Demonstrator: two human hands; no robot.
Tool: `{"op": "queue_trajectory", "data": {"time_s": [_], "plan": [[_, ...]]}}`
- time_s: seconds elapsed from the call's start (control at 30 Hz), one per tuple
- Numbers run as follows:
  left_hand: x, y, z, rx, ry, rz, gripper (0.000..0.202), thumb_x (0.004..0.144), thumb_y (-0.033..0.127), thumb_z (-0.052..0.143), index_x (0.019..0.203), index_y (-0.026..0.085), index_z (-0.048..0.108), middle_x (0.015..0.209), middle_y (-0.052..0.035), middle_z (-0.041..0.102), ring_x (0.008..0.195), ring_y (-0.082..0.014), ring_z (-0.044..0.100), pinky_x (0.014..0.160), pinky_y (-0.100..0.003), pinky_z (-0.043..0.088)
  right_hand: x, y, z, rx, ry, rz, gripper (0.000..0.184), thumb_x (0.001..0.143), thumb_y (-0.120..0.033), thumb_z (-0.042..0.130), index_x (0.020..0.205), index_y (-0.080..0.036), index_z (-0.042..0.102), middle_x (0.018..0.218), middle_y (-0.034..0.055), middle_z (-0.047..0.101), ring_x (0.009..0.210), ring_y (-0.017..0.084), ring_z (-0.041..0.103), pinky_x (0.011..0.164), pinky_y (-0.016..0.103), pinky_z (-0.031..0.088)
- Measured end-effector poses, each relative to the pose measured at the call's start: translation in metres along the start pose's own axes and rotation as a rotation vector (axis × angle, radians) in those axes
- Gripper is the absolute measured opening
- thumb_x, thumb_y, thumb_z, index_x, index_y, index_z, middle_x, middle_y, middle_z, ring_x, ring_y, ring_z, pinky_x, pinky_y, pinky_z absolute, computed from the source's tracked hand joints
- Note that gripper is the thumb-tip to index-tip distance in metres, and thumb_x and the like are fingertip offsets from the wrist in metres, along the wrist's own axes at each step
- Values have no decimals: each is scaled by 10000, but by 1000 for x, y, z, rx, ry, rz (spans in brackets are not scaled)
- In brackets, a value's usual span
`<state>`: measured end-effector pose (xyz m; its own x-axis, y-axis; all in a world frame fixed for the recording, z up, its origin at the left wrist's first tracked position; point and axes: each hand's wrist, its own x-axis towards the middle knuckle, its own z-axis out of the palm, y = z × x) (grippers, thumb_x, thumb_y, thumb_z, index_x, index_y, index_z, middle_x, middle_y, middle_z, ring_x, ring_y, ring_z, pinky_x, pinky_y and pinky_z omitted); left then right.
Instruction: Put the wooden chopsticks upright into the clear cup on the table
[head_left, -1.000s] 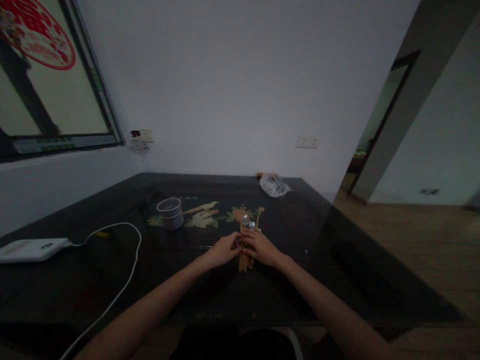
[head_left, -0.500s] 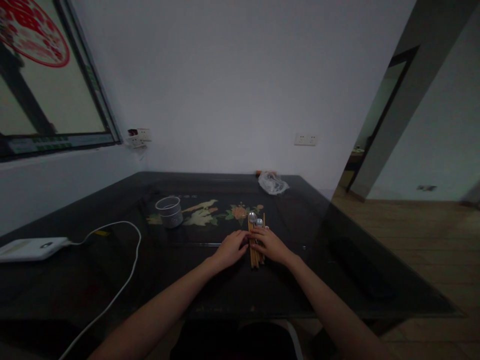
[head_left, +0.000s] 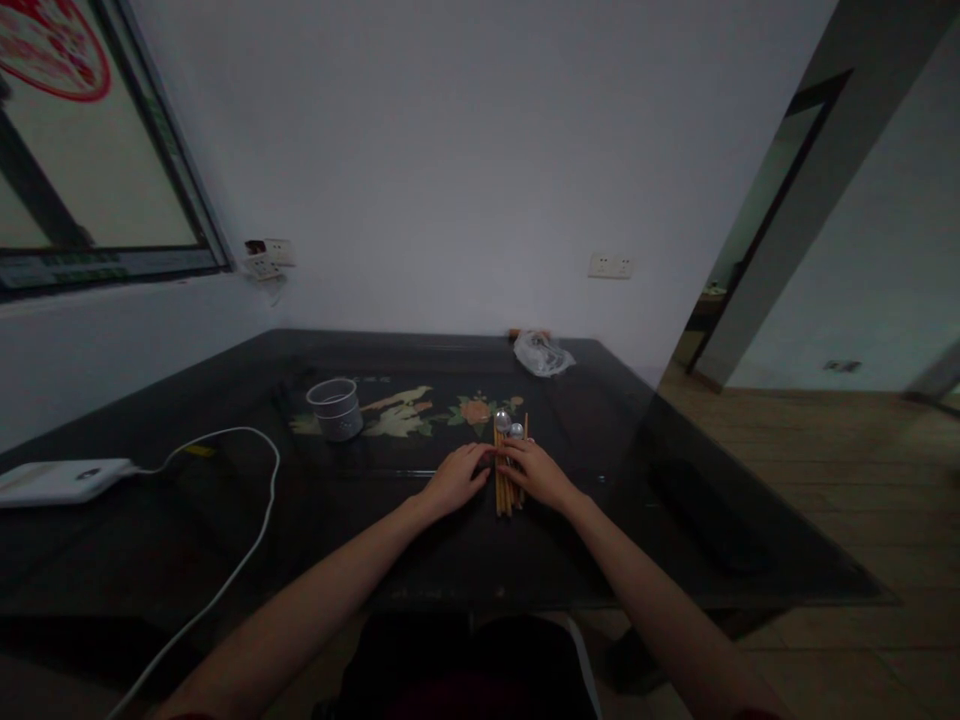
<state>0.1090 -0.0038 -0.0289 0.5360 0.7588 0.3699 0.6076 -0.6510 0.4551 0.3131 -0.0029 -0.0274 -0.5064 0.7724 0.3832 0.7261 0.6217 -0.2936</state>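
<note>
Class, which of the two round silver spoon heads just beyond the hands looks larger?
The left spoon head. It looks broader and reaches slightly farther from the person than the right spoon head, which sits a little nearer.

The dark, glossy counter (head_left: 450, 560) bears a design (head_left: 474, 411) of flowers and pale shapes, with a grey cup (head_left: 337, 415) standing at its left end. Chopsticks (head_left: 503, 497) and metal spoons (head_left: 503, 420) are bunched nearer the front; a white device (head_left: 64, 482) rests at far left, its cable (head_left: 271, 490) running over the front edge. A crumpled plastic bag (head_left: 543, 357) sits near the back.
</note>
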Motion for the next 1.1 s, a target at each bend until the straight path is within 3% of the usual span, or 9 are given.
{"op": "queue_trajectory", "data": {"time_s": [0.13, 0.27, 1.1], "plan": [[0, 0, -1, -8, -6, -4, 325, 835, 176, 518, 1160, 185, 540, 1037, -66, 598, 979, -197, 550, 898, -350, 447, 0, 4, -3, 59, 81, 88, 243, 890, -258, 530, 1094, -199, 646, 1156, 92, 648, 1090, 222, 580, 959, 390, 440], [-1, 1, -2, -2, -16, 28, 321, 848, 183, 510, 1166, 196, 553, 1117, -76, 576, 1043, -204, 529, 931, -357, 435, -1, 6, -4, 93, 76, 128, 200, 879, -228, 536, 1017, -195, 677, 1048, 83, 691, 1014, 223, 616, 909, 379, 469], [-1, -4, 4, 97, -54, 103, 279, 863, 223, 522, 1135, 234, 585, 1136, -57, 558, 1032, -193, 509, 915, -351, 435, -4, -5, -4, 156, 41, 19, 244, 892, -214, 501, 1086, -196, 649, 1127, 92, 668, 1087, 209, 593, 951, 376, 451]]}}
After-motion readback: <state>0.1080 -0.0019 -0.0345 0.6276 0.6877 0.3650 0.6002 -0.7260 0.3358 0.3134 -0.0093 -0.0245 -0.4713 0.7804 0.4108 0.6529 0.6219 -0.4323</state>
